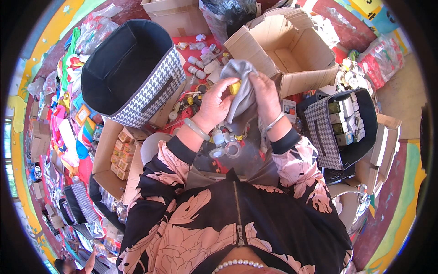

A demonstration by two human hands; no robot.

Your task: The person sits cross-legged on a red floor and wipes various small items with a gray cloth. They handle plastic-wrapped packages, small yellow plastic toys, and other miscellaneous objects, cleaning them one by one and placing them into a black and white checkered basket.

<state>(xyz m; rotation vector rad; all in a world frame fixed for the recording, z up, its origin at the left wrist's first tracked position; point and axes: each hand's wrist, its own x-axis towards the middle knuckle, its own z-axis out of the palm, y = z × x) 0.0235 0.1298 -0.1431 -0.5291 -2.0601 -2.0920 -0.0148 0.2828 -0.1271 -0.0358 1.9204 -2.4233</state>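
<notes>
My left hand (213, 106) is closed on a small yellow object (235, 87), whose kind I cannot make out because the fingers and cloth cover much of it. A crumpled grey cloth (242, 101) is gripped in my right hand (267, 96), pressed up against the yellow object. Beneath my hands lie a round clear glass or plastic piece (233, 149) and several small pale-capped pieces (219, 136). Just beyond my left hand, white fittings (197, 68) are scattered over red sheeting.
A large houndstooth bin (153, 93) stands to the left, an open cardboard box (306, 82) far right. A smaller houndstooth bin (322, 137) at right holds small boxes. A carton (106, 157) of small orange boxes sits lower left; another person's arm (90, 261) shows at bottom left.
</notes>
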